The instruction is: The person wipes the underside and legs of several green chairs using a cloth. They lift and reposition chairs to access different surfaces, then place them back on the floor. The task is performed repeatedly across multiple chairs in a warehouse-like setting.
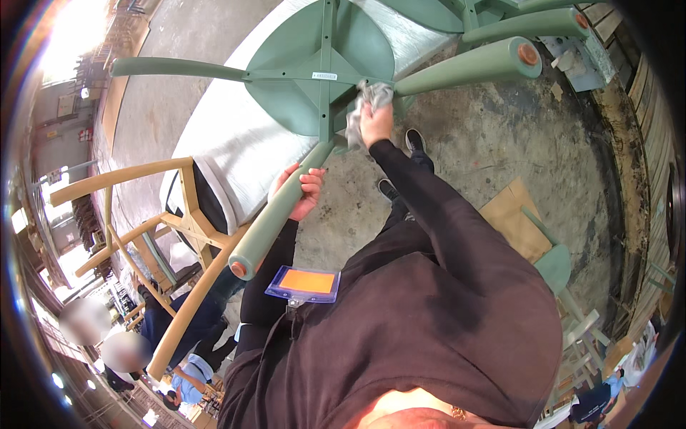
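In the head view, a pale green chair [321, 64] lay upturned on a white padded tabletop [236, 143], its legs splaying outward and the nearest leg [275, 218] running lengthwise down toward the person. The left hand [304, 189] wrapped its grip around that leg. The right hand [375, 121] pressed a crumpled grey cloth [364, 100] against the seat's underside, fingers closed on it. An unpainted wooden chair [164, 236] stood just beside, partly cut off.

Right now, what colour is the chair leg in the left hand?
Pale green, with an orange-brown end cap; the chair leg shows best in the head view.
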Tool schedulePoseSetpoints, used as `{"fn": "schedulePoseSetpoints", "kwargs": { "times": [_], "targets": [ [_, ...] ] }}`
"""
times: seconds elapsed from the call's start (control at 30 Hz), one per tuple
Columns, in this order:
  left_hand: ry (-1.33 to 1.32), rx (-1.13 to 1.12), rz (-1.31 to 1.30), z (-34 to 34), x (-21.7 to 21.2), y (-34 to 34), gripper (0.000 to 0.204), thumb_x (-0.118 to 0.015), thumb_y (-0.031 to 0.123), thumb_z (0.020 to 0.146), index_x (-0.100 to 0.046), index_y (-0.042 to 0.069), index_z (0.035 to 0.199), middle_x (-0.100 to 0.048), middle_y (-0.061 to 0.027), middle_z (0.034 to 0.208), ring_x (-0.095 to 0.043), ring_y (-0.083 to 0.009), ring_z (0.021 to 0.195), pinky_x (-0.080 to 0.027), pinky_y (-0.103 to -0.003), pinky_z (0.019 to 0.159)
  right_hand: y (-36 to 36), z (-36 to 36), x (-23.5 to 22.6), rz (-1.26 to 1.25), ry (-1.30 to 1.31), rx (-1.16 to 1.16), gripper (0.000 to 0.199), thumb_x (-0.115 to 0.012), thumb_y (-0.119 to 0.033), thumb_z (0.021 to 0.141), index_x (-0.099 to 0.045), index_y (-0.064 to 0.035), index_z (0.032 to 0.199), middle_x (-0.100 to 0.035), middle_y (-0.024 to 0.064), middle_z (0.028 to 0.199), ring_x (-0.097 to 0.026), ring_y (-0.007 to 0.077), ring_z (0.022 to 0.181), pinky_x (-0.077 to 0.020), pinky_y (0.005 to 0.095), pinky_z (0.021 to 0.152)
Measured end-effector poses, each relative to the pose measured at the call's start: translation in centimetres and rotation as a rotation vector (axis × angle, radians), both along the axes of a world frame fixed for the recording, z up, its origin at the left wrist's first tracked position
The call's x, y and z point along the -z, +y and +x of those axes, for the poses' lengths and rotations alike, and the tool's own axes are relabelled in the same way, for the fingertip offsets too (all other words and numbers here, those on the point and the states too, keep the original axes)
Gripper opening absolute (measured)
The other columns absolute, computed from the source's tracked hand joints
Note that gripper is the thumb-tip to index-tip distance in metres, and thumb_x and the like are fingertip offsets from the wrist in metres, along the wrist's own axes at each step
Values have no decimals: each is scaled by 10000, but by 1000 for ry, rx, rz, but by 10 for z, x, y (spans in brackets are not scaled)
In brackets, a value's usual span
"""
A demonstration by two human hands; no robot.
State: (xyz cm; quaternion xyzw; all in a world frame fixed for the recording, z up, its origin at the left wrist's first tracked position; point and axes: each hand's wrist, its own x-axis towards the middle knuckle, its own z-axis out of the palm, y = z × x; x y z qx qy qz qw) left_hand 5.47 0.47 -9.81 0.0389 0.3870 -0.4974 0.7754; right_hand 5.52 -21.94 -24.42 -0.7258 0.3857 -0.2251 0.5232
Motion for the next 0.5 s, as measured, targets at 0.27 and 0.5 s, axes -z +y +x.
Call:
{"fn": "schedulePoseSetpoints", "kwargs": {
  "times": [0.27, 0.5],
  "targets": [
    [6, -4, 27, -1, -2, 0, 537, -645, 187, 952, -357, -150, 1255, -542, -116, 1020, -598, -156, 781, -514, -282, 648, 19, -12, -13, -167, 365, -992, 409, -689, -204, 841, -540, -36, 1183, -568, 200, 1146, -621, 421, 1076, -531, 526, 859],
    [37, -44, 39, -1, 1, -4, 668, -612, 185, 966, -254, -179, 1398, -524, -134, 1038, -584, -170, 774, -506, -306, 623, -15, 4, -18, -513, 80, -314, 430, -747, -152, 784, -565, -48, 1159, -542, 156, 1183, -529, 381, 1111, -499, 484, 891]
  ]
}}
